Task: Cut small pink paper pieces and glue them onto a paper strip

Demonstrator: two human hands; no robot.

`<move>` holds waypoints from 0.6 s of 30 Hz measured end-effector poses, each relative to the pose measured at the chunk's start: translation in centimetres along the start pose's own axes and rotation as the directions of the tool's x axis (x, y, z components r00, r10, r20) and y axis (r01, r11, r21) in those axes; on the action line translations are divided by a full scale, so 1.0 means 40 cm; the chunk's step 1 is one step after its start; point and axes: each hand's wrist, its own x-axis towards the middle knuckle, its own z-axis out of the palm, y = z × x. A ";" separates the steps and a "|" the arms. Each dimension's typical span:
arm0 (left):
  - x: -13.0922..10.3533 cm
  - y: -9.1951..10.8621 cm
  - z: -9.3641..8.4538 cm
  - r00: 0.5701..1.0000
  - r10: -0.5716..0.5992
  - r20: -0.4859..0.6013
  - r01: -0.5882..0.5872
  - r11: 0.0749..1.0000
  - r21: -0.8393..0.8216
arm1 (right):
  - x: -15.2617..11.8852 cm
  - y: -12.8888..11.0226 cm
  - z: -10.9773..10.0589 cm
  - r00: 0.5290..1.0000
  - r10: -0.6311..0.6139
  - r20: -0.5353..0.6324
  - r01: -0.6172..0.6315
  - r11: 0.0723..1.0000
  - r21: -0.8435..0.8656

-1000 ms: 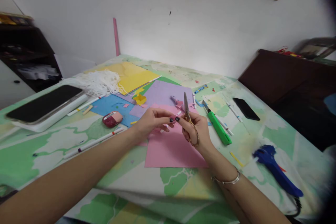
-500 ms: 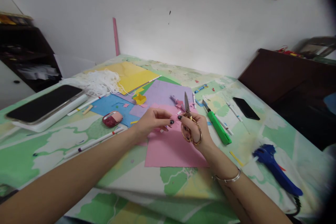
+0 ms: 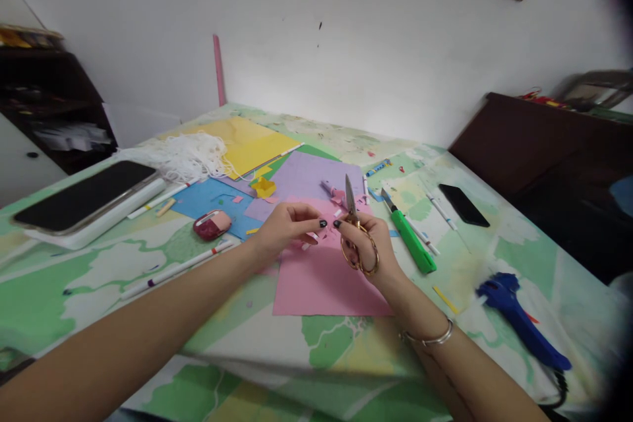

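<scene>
At the frame's centre, the left hand (image 3: 287,231) pinches a small pink piece (image 3: 327,227); the right hand (image 3: 373,244) grips gold-handled scissors (image 3: 352,208), blades pointing up.

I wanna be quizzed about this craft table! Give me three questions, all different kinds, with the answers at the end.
1. Which tool is in the right hand?
A) green cutter
B) blue tool with a cord
C) scissors

2. True or false: the green cutter's blade is tucked away inside its handle.

3. Fill in the missing word: the large sheet right under the hands is ____ paper.

Key: 1. C; 2. False; 3. pink
</scene>
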 end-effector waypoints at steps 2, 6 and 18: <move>0.001 -0.003 -0.002 0.999 0.031 0.012 -0.031 1.000 -0.005 | -0.002 -0.002 0.002 1.000 -0.003 0.004 0.003 1.000 -0.012; 0.004 -0.007 -0.004 0.996 0.086 0.004 -0.086 0.996 0.001 | -0.006 -0.007 0.007 1.000 -0.014 0.012 0.014 0.999 -0.033; 0.000 -0.001 -0.001 0.998 0.064 -0.027 -0.065 0.997 -0.030 | -0.014 -0.008 0.017 1.000 -0.005 0.025 0.008 0.996 -0.094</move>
